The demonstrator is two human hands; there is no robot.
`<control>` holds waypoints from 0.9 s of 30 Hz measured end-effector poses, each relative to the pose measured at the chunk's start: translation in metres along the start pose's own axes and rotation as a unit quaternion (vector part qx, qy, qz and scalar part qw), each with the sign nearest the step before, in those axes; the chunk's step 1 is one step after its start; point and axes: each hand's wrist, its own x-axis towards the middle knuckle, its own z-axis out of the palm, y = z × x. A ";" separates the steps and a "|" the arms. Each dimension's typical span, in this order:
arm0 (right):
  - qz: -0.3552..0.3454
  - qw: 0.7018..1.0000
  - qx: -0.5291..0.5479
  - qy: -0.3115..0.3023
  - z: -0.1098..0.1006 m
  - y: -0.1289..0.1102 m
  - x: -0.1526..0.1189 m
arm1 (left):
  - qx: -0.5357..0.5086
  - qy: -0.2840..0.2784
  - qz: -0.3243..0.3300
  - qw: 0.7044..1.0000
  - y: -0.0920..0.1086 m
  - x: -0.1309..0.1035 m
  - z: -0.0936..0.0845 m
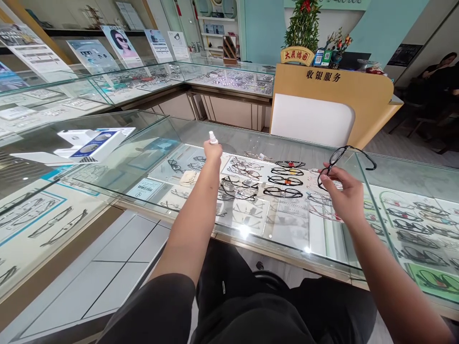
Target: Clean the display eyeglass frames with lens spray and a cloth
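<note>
My left hand (214, 151) is stretched out over the glass counter, closed around a small white spray bottle (213, 137). Only the white nozzle shows above the fist; the body is hidden. On the right, my right hand (346, 193) pinches a pair of black-framed glasses (336, 155) by one side of the frame. One temple of the glasses sticks out to the right in the air. A beige folded cloth (189, 178) lies left of my left forearm. Between my hands is a column of several dark glasses (286, 180), some with red or yellow tags.
The glass showcase (247, 231) holds many frames and runs across my front. An opened white and blue box (95, 145) lies on the left counter. A wooden cashier desk (369, 95) with plants stands beyond. A person in dark clothes sits far right.
</note>
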 end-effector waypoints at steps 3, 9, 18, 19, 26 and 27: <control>0.001 1.000 0.007 0.012 0.000 0.000 0.000 | -0.009 0.009 -0.043 0.999 0.003 -0.003 0.001; -0.006 0.999 0.007 0.036 0.000 0.001 0.001 | -0.084 0.033 -0.024 0.996 0.026 -0.020 0.004; -0.010 0.999 0.021 0.049 0.000 0.000 0.001 | -0.293 -0.198 0.013 0.935 0.074 -0.107 0.030; -0.011 0.999 0.020 0.046 0.000 -0.001 0.001 | -0.314 -0.249 0.008 0.916 0.078 -0.122 0.032; -0.032 0.999 0.028 -0.002 -0.001 -0.006 0.002 | -0.322 -0.547 -0.108 0.765 0.099 -0.202 0.022; -0.035 0.999 0.027 -0.008 -0.001 -0.007 0.001 | -0.314 -0.563 -0.123 0.755 0.100 -0.206 0.020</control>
